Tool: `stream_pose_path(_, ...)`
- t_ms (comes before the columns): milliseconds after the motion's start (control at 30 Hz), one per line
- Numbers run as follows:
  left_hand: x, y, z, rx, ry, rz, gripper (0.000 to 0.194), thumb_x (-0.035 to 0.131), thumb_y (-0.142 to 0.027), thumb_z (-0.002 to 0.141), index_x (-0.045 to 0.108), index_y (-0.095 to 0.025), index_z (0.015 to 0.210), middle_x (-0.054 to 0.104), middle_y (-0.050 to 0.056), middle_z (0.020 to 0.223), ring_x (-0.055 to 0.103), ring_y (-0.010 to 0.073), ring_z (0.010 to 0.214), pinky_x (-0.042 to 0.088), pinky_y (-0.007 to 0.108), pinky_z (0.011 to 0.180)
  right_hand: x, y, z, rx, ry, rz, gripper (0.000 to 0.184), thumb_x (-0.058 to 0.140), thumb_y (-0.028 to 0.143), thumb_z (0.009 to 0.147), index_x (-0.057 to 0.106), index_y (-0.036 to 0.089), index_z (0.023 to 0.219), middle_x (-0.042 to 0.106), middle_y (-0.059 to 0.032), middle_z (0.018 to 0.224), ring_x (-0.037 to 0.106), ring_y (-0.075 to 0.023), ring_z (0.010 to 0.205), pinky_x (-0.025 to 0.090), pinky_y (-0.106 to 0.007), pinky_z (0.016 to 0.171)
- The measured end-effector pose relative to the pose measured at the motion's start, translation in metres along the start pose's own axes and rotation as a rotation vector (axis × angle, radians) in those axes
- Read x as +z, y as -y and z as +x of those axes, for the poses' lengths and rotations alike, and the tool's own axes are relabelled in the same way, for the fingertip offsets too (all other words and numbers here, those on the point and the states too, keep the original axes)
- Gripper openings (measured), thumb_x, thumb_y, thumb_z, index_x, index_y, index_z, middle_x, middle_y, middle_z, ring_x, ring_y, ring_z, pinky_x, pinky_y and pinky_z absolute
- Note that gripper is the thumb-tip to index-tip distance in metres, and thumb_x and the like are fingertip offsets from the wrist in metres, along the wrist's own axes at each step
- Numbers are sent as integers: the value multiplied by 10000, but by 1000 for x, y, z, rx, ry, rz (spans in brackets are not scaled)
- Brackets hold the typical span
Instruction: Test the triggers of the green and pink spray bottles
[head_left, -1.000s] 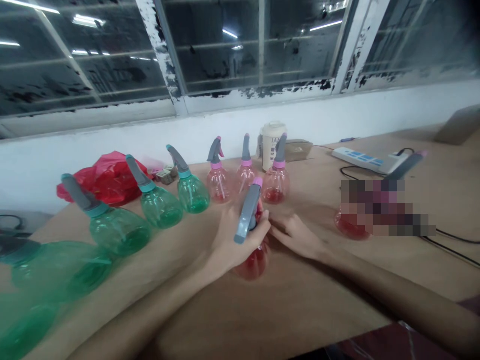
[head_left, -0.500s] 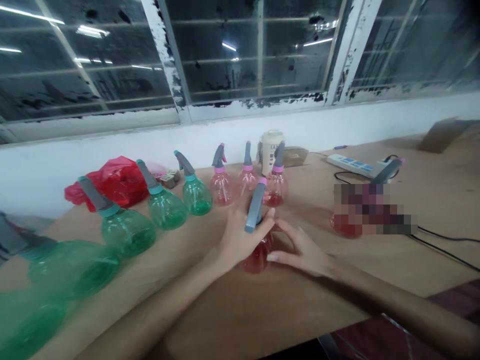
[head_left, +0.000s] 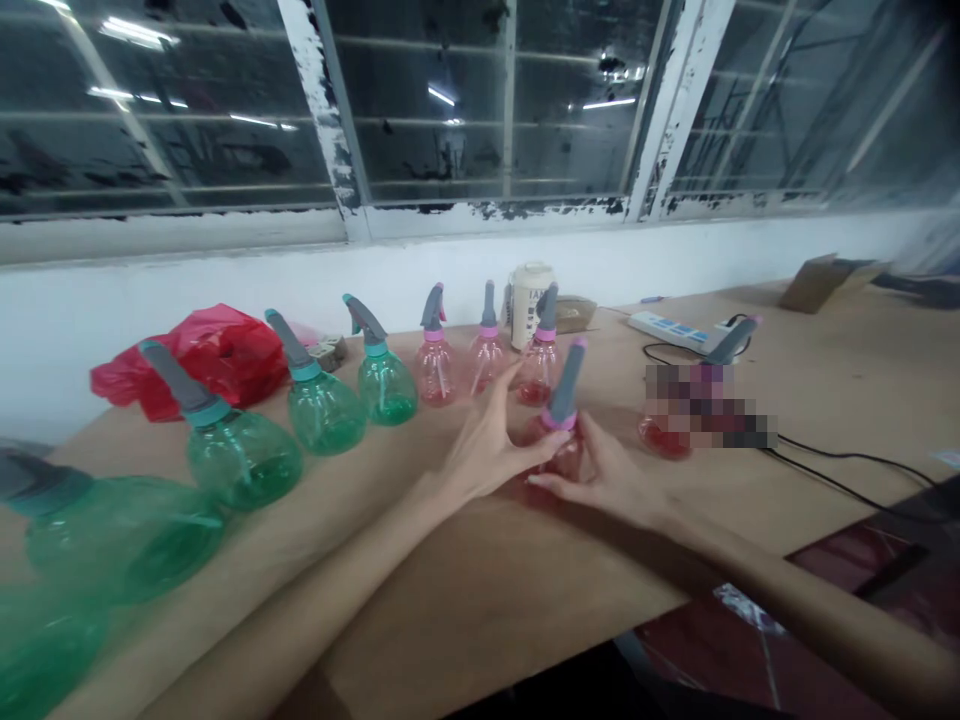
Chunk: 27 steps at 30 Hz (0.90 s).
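A pink spray bottle point(head_left: 567, 463) with a grey trigger head and pink collar stands between my hands near the table's middle. My right hand point(head_left: 611, 472) is closed about its right side, thumb across the front and fingers behind. Beside its left side, my left hand point(head_left: 484, 445) has thumb and fingers spread apart, the thumb by the collar. Behind my hands are pink spray bottles point(head_left: 436, 370) in a row, some holding red liquid. Green spray bottles point(head_left: 326, 412) with green liquid run down the left side.
At the back are a red plastic bag point(head_left: 202, 355), a paper cup point(head_left: 531, 295) and a power strip point(head_left: 671, 330) with black cables. Another pink-tipped spray bottle point(head_left: 731, 340), partly pixelated, is at the right. A cardboard box point(head_left: 821, 282) sits farther back.
The held bottle has turned, its grey head swinging from leaning towards me to tilting away and right. My left fingers have spread from its neck. The view has shifted right.
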<state>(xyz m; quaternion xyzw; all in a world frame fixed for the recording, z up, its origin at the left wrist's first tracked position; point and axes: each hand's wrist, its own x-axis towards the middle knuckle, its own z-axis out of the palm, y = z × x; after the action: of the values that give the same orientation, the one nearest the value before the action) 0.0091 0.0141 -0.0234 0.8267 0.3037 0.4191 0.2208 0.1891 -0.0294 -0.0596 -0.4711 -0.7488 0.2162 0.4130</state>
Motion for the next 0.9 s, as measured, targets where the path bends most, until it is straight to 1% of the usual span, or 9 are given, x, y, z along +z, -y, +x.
stream_pose_path(67, 2, 14, -1, -9, -27, 31, 681, 645, -426, 788, 309, -226, 1345, 482, 139, 1351, 508, 301, 1198, 422, 526, 1002, -18, -17, -1, 53, -78, -88, 603, 679, 501, 726, 446, 207, 1197, 604, -95, 1129, 593, -286, 1011, 488, -478, 872)
stream_pose_path(167, 4, 38, -5, -7, -114, 89, 475, 587, -394, 840, 405, -201, 1235, 629, 90, 1098, 627, 216, 976, 516, 416, 871, -40, -40, 4, 132, -182, -316, 594, 661, 535, 711, 476, 179, 1149, 603, -111, 1051, 581, -305, 973, 481, -468, 822)
stream_pose_path(233, 6, 53, -8, 11, -152, 191, 362, 569, -358, 857, 444, -192, 1154, 655, 59, 976, 648, 184, 863, 535, 362, 787, -50, -46, 11, 186, -218, -521, 520, 667, 501, 696, 522, 156, 1056, 605, -130, 972, 579, -322, 915, 472, -456, 772)
stream_pose_path(300, 7, 63, -11, 26, -164, 254, 277, 564, -312, 861, 467, -187, 1089, 662, 34, 870, 648, 182, 806, 524, 370, 772, -56, -44, 19, 232, -211, -626, 430, 671, 429, 690, 538, 143, 982, 611, -143, 916, 588, -314, 837, 467, -416, 707)
stream_pose_path(400, 10, 68, -15, 70, -149, 307, 200, 551, -264, 860, 486, -184, 1031, 657, 14, 776, 641, 193, 771, 505, 397, 779, -60, -36, 33, 314, -212, -624, 325, 658, 353, 703, 536, 154, 929, 627, -131, 862, 599, -275, 729, 450, -348, 610)
stream_pose_path(500, 14, 66, -17, 152, -96, 352, 181, 560, -241, 843, 503, -187, 1007, 656, 6, 749, 640, 195, 773, 487, 401, 807, -62, -36, 45, 343, -256, -589, 266, 643, 321, 749, 551, 158, 937, 638, -112, 834, 602, -256, 700, 450, -339, 601)
stream_pose_path(567, 17, 63, -18, 199, -59, 375, 174, 561, -233, 837, 510, -188, 997, 654, 0, 739, 641, 191, 754, 478, 399, 811, -62, -41, 50, 318, -276, -557, 275, 640, 315, 788, 567, 148, 994, 645, -113, 887, 610, -251, 750, 476, -351, 647)
stream_pose_path(733, 20, 62, -19, 235, -26, 406, 156, 534, -233, 850, 504, -181, 993, 648, 1, 732, 638, 186, 726, 471, 389, 793, -60, -52, 58, 285, -305, -504, 328, 556, 331, 901, 537, 168, 1185, 570, -86, 1183, 597, -211, 990, 519, -414, 819)
stream_pose_path(900, 20, 63, -19, 213, -10, 423, 150, 532, -220, 847, 501, -178, 988, 654, -1, 728, 641, 187, 714, 468, 395, 797, -55, -46, 47, 257, -365, -472, 349, 563, 338, 895, 530, 163, 1195, 567, -90, 1189, 592, -222, 1008, 514, -430, 830)
